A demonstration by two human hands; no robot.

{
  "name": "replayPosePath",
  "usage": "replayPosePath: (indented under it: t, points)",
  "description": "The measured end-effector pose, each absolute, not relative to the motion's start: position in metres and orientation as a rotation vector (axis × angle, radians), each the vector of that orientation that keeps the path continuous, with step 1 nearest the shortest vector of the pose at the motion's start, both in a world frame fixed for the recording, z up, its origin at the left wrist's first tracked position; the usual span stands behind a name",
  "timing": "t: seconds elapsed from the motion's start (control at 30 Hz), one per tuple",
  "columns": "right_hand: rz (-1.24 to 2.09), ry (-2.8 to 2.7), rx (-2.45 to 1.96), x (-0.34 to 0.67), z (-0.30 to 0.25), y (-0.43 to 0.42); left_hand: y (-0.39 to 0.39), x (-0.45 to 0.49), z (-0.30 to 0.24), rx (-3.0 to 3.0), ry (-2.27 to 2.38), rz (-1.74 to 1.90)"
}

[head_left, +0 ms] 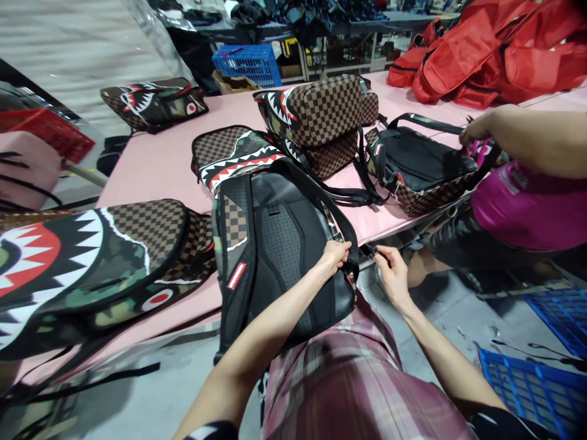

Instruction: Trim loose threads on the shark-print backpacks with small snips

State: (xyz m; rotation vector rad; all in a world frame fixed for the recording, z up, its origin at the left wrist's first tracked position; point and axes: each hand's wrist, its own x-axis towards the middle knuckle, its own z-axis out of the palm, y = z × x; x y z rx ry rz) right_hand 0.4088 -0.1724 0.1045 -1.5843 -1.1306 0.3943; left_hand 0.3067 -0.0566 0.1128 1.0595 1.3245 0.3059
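Observation:
A backpack [279,244] lies back side up in front of me, with black padding and brown checkered side patches. It rests on the pink table's near edge and against my plaid garment. My left hand [337,253] is closed on the backpack's black shoulder strap [337,211], at the right side of the bag. Just right of it, my right hand [392,272] pinches a small dark piece that looks like a black strap end [368,249]. Its exact shape is hard to make out between the fingertips.
Several shark-mouth backpacks lie on the pink table [151,162], including a large one [114,263] at left and a stacked one [325,110] behind. A co-worker's hand [477,131] is at another bag [426,159]. Red bags [472,55] lie back right. Blue crates [536,385] are on the floor.

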Motion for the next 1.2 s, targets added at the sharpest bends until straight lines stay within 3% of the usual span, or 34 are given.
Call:
replayPosePath:
  t: [0.27, 0.43, 0.83, 1.0, 1.07, 1.2]
  points:
    - [1.107, -0.579, -1.266, 0.394, 0.107, -0.161, -0.082, 0.295, 0.13, 1.175, 1.115, 0.61]
    - [1.281, -0.557, -1.172, 0.399, 0.109, -0.16, -0.082, 0.286, 0.133, 1.147, 1.019, 0.618]
    - [1.193, -0.522, -1.219, 0.393, 0.114, -0.15, -0.098, 0.273, 0.119, 1.095, 0.808, 0.674]
    - [0.901, -0.833, -1.473, 0.394, 0.117, -0.171, -0.118, 0.229, 0.141, 1.619, 0.933, 0.702]
    - [0.724, -1.127, -1.598, 0.392, 0.109, -0.183, -0.13, 0.185, 0.151, 1.862, 1.106, 0.749]
    - [0.489, -1.758, -1.549, 0.376, 0.079, -0.202, -0.149, 0.097, 0.155, 1.955, 1.945, 0.825]
